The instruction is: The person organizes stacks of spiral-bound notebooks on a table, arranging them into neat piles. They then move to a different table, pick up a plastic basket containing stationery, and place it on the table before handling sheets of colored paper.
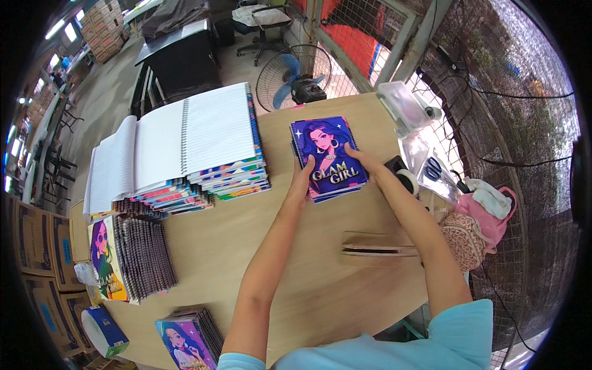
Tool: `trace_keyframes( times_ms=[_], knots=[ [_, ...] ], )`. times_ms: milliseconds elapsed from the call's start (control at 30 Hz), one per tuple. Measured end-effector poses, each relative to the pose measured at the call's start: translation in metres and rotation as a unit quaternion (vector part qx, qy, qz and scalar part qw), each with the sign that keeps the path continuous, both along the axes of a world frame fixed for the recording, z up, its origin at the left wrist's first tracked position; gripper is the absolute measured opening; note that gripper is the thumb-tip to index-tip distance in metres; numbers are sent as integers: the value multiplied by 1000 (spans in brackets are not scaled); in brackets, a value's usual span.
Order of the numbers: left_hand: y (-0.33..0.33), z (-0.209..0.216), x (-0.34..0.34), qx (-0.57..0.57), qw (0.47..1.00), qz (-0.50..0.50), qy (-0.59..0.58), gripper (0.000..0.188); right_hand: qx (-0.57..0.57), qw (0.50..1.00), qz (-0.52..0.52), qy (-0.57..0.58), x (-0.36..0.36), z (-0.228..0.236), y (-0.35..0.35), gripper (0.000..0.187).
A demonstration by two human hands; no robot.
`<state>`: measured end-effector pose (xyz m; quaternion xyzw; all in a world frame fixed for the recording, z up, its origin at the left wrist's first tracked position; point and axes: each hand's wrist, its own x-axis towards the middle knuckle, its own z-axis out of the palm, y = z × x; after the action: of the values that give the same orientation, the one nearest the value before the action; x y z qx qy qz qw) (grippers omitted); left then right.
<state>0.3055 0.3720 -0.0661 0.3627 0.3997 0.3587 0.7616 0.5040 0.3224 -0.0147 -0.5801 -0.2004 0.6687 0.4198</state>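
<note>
A small stack of spiral notebooks (325,151) with purple-blue illustrated covers lies toward the far side of the table. My left hand (301,181) grips its left edge, the thumb resting on the top cover. On the opposite edge, my right hand (369,162) holds the stack, fingers closed against the side. Left of them, open lined notebooks (219,129) top tall piles with colourful edges. A row of spiral-bound notebooks (143,256) stands near the left edge, a yellow-green cover facing outward. Another pile with a purple cover (185,342) sits at the near left.
Along the right edge are a clear plastic box (404,102), a tape roll (407,180), blue-handled scissors (433,168) and a pink bag (490,216). A brown cardboard piece (376,250) lies near my right forearm. Beyond the table stands a fan (290,77); cartons (37,237) are stacked left.
</note>
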Motion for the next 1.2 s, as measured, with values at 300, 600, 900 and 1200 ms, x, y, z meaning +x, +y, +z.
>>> trace_keyframes(
  times_ms=[300, 600, 900, 1200],
  knots=[
    [12, 16, 64, 0, 992, -17, -124, 63, -33, 999, 16, -20, 67, 13, 32, 54],
    [30, 17, 121, 5, 1000, 4, -17, 60, -121, 992, 34, -10, 123, 28, 55, 52],
    [4, 11, 91, 53, 991, -81, 89, 89, 114, 875, -24, -471, 193, 20, 1, 87],
    [-209, 14, -31, 267, 921, -241, 148, 67, 140, 725, -28, -673, 84, -4, -236, 102]
  ],
)
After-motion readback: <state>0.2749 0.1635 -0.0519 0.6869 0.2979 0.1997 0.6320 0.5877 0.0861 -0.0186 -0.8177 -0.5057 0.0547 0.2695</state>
